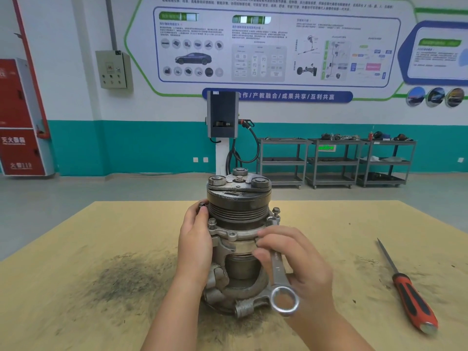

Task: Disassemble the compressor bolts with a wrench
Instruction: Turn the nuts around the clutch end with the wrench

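On the bench the compressor [238,239] stands upright, left hand [195,239] pinching a raised bolt [202,205], right hand [296,259] gripping the wrench [279,277]: finish that bolt by fingers, steadying the body.

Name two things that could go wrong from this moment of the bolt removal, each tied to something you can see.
1. The left hand pinches a loose bolt beside the pulley; it might drop and roll off the table.
2. The right hand holds the wrench loosely against the upright compressor; a slip could tip it.
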The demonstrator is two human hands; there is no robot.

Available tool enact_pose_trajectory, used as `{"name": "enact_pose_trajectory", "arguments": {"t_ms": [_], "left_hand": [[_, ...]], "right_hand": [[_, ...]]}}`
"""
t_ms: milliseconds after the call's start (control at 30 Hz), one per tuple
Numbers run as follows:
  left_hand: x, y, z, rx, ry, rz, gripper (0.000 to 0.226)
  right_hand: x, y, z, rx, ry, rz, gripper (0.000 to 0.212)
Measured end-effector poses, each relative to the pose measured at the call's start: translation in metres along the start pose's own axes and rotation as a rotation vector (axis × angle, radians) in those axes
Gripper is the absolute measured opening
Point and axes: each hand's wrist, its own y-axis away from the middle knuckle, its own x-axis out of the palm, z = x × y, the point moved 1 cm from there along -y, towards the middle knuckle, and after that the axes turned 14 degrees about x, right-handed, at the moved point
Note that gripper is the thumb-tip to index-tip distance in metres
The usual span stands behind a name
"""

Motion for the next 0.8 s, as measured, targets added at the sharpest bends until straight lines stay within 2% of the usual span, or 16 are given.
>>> {"name": "enact_pose_trajectory", "arguments": {"t_ms": [67, 200, 267, 500, 633, 733, 800], "left_hand": [[0.000, 0.000, -0.001, 0.012, 0.005, 0.006, 0.028], [0.000, 0.000, -0.002, 0.023, 0.005, 0.015, 0.029], [0.000, 0.000, -0.001, 0.020, 0.006, 0.016, 0.029], [-0.001, 0.000, -0.001, 0.015, 0.002, 0.022, 0.028], [0.000, 0.001, -0.002, 0.015, -0.004, 0.022, 0.029], [0.000, 0.001, -0.002, 0.015, -0.010, 0.019, 0.029], [0.000, 0.001, -0.002, 0.017, -0.008, 0.024, 0.029]], "right_hand": [[-0.002, -0.004, 0.003, 0.045, -0.089, -0.017, 0.013], [-0.014, -0.016, 0.003, 0.301, -0.412, -0.259, 0.010], [-0.019, -0.021, -0.001, 0.439, -0.553, -0.326, 0.015], [-0.025, -0.030, -0.021, 0.784, -0.914, -0.280, 0.024], [-0.031, -0.036, -0.033, 0.953, -0.998, -0.237, 0.029], [-0.029, -0.033, -0.033, 0.916, -0.923, -0.246, 0.028], [-0.024, -0.026, -0.024, 0.728, -0.764, -0.296, 0.024]]}}
